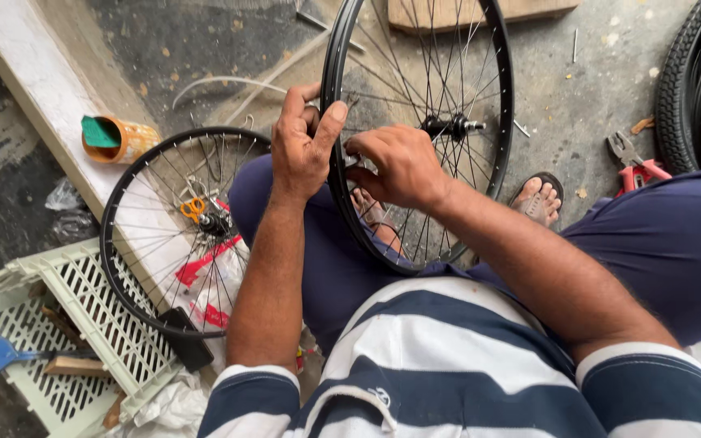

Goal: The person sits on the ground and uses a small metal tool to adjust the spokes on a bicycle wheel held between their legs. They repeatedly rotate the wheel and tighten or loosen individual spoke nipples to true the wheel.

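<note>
The black spoked bicycle wheel rim [500, 97] stands upright between the person's knees, axle pointing sideways. Left hand [306, 146] clamps its near edge; right hand [397, 166] pinches among spokes. A second black wheel [115, 243] lies left, concrete floor [578, 89] open beyond.

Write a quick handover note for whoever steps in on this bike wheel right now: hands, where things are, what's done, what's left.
Left hand: grips the rim of the upright wheel, thumb over the edge.
Right hand: fingers pinched among the spokes by the rim; what they hold is hidden.
The wheel stands between the knees, hub in place.
Second wheel lies flat to the left; red pliers on the floor to the right.
Done: spokes laced. Left: cannot tell.
</note>
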